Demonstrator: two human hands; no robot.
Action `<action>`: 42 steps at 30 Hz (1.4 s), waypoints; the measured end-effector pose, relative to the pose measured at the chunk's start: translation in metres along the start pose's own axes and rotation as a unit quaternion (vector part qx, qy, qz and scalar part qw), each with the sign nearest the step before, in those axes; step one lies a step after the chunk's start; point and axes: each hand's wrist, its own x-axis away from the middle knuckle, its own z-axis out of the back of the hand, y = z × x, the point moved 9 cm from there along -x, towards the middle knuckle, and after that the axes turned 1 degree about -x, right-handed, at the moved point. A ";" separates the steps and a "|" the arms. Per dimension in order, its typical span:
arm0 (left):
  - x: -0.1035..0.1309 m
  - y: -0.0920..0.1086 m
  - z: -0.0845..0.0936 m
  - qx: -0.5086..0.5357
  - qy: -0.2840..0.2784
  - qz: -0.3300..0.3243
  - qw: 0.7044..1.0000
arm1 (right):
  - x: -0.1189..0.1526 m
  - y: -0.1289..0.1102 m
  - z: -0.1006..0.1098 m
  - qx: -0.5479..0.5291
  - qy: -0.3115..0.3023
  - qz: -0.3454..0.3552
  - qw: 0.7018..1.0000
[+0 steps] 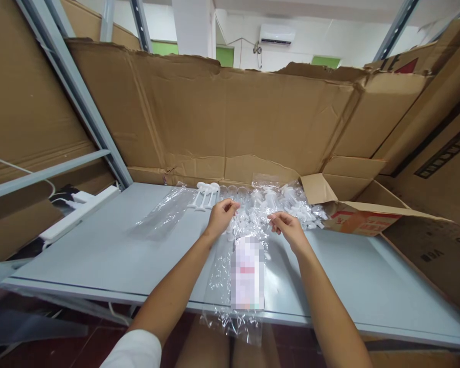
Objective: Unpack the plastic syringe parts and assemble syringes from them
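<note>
My left hand [223,214] is closed in a pinch over the small white parts; what its fingertips hold is too small to make out. To its right, my right hand [285,225] has its thumb and fingers pressed together beside a bag of small white parts [249,220]. Below the hands lies a blurred rectangular item [247,276] on clear plastic, which hangs over the table's front edge. Behind my left hand are white plunger-like pieces [205,194] and clear cylinders [233,193]. More bagged clear and white pieces [295,202] lie beyond my right hand.
An open cardboard box [360,217] stands on the right of the grey table [138,255]. An empty clear bag [163,207] lies at the left, near a white power strip [78,214]. Tall cardboard [230,117] lines the back; metal shelf posts rise at the sides.
</note>
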 end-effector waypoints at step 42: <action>0.015 -0.013 -0.037 0.052 -0.154 0.118 0.980 | -0.001 0.001 0.018 -0.019 0.109 0.022 0.994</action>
